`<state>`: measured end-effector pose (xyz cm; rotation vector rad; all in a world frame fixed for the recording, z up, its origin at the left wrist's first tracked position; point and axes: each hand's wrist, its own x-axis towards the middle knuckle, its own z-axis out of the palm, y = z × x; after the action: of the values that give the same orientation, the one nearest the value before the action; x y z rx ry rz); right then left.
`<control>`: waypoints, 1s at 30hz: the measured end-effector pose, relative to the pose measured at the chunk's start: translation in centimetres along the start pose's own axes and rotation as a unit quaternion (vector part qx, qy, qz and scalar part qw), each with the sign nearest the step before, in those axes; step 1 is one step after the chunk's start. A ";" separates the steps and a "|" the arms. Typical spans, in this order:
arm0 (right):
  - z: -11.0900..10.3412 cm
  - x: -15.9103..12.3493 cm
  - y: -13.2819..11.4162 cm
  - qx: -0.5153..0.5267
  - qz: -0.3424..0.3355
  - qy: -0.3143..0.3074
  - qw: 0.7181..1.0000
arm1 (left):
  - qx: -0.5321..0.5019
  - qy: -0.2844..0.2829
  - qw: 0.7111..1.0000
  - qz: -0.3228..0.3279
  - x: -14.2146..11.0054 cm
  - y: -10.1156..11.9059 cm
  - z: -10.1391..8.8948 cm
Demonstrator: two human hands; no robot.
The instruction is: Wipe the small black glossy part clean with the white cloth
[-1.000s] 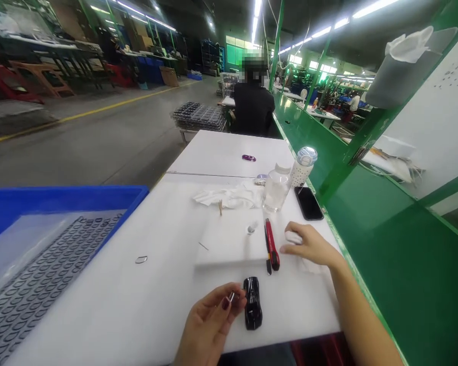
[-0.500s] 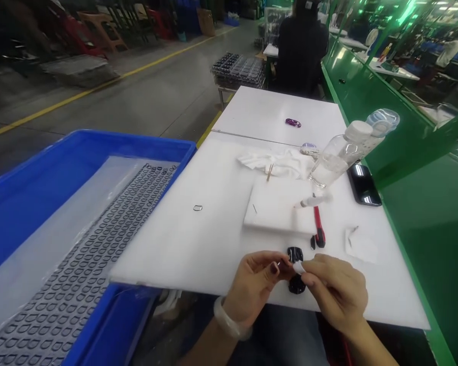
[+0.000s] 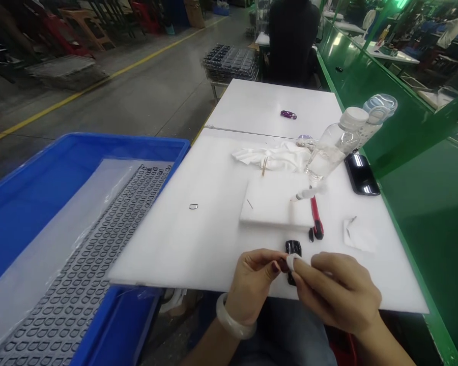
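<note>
Where the hands meet: a black plastic piece (image 3: 293, 248) is set just below them on the white counter (image 3: 168, 249).
Left hand (image 3: 250, 284): fingertips are pinched together; any held item cannot be told.
Right hand (image 3: 339, 290): a white pad (image 3: 290, 262) is clamped between the fingers.

plastic crate (image 3: 80, 140) left of work board (image 3: 175, 249), phone (image 3: 362, 174) at right

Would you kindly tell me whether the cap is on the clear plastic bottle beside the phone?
Yes, it is on: a white cap sits on the neck of the clear plastic bottle, closing its top.
</note>
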<state>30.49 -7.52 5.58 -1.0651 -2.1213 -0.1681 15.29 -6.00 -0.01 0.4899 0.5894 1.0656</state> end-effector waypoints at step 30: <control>-1.6 -0.8 -0.6 0.100 0.089 -0.072 0.988 | 0.039 0.011 0.999 0.024 0.1 0.0 0.0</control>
<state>31.25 -9.02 6.32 -1.1688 -2.1035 0.2091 15.33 -5.93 0.03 0.5639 0.6439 1.0983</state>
